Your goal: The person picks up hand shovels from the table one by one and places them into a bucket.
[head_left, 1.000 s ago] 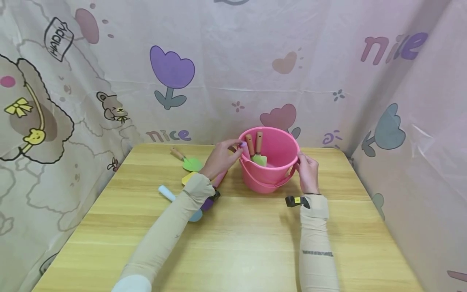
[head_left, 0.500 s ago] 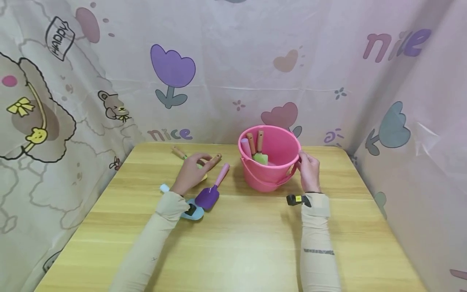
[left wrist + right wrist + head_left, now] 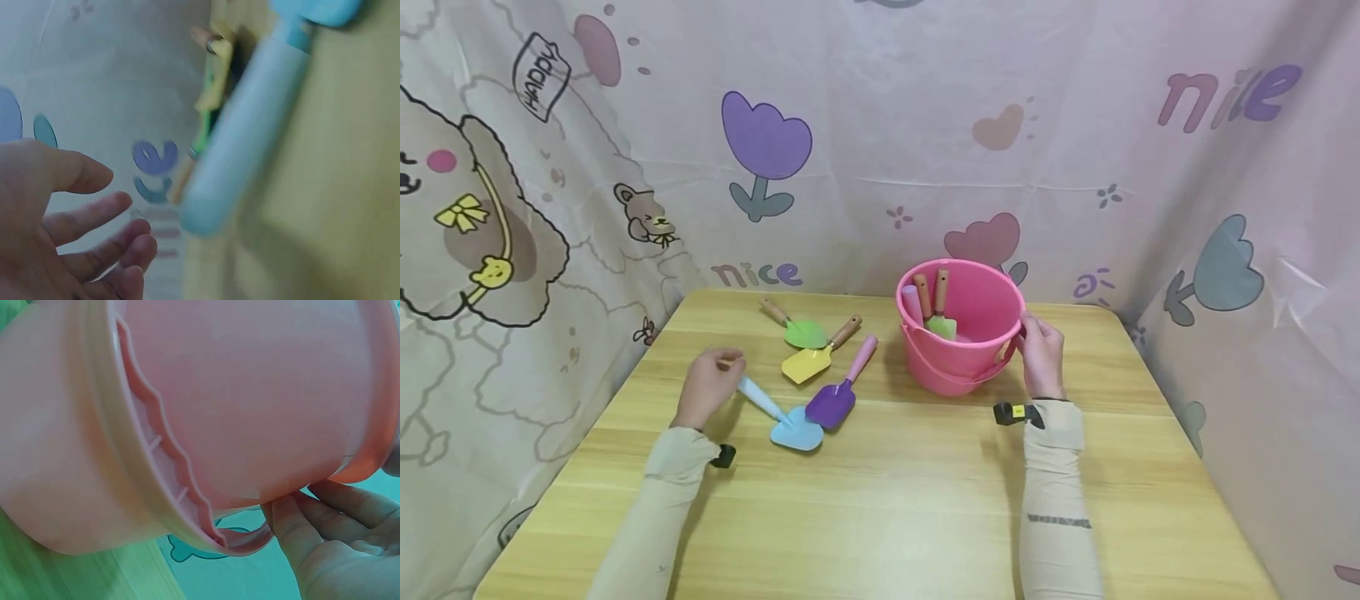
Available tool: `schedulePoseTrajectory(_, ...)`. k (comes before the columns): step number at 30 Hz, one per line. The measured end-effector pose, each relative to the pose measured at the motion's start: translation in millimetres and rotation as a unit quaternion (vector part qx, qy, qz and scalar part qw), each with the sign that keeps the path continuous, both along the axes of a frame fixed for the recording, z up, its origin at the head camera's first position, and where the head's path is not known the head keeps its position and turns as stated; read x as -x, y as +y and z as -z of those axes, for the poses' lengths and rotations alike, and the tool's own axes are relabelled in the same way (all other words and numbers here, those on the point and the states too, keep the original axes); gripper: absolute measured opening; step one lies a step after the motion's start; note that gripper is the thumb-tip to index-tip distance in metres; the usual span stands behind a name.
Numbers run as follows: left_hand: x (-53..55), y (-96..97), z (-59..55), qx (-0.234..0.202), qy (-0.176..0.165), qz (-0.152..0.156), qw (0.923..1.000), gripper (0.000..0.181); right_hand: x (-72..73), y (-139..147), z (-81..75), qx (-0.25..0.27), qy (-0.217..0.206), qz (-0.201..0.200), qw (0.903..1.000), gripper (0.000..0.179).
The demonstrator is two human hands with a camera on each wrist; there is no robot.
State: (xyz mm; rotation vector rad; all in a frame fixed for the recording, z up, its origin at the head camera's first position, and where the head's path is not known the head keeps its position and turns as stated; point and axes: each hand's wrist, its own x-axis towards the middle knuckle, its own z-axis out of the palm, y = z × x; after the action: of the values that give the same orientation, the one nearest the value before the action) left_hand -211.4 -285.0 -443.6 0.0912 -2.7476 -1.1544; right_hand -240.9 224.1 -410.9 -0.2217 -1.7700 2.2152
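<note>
Nearest us, the blue trowel point(image 3: 796, 429) lies on the table point(image 3: 910, 500), its handle's end just beside our left hand point(image 3: 706, 387). That hand is released, fingers loose and apart from the handle. A hold right at that end would probably let the blade swing, being far from the fingers. Right of the blue blade is the purple trowel point(image 3: 831, 405); the two blades touch or overlap, we cannot tell which, so dragging one could well shove the other.

Farther out, to the left hand's right, our right hand point(image 3: 1043, 358) grasps the bucket point(image 3: 951, 357) at its right side, by the rim. Against the wall opposite this grip lean two wooden handles point(image 3: 941, 290) and a pink handle point(image 3: 913, 305). A hard pull on the rim could tip the bucket and make them slide.

Beyond the left hand and to its right lies the yellow trowel point(image 3: 807, 364), then the green trowel point(image 3: 806, 334). They lie so close that reaching for one might knock the other. Behind everything hangs the curtain point(image 3: 865, 108).
</note>
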Motion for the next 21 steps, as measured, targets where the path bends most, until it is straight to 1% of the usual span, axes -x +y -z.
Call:
schedulePoseTrajectory(3, -11.7, -12.3, 12.0, -0.011, -0.029, -0.018, 0.9994, 0.047, -0.9, 0, 0.1, 0.002, 0.001, -0.001, 1.0000, 0.043)
schedulePoseTrajectory(5, -16.2, -17.9, 18.6, -0.019, -0.040, -0.024, 0.9988, 0.049, -1.8, 0, 0.1, -0.001, 0.000, -0.003, 1.0000, 0.042)
schedulePoseTrajectory(7, -18.3, -21.2, 23.1, -0.021, -0.044, -0.025, 0.9985, 0.051, -2.6, 0, 0.2, -0.002, -0.002, -0.006, 1.0000, 0.040)
schedulePoseTrajectory(9, -18.3, -22.7, 26.0, -0.023, -0.048, -0.024, 0.9983, 0.053, -3.1, 1, 0.4, 0.000, -0.003, -0.008, 1.0000, 0.036)
schedulePoseTrajectory(12, -16.8, -22.0, 27.8, -0.027, -0.053, -0.023, 0.9980, 0.053, -3.3, 1, 0.4, 0.008, -0.004, -0.011, 0.9999, 0.035)
schedulePoseTrajectory(18, -10.7, -13.2, 31.7, -0.045, -0.076, -0.028, 0.9957, 0.052, -2.1, 1, 0.6, 0.010, -0.005, -0.006, 0.9999, 0.035)
schedulePoseTrajectory(21, -7.5, -8.6, 34.0, -0.043, -0.085, -0.031, 0.9950, 0.053, -1.5, 1, 0.2, 0.005, -0.007, -0.006, 0.9999, 0.036)
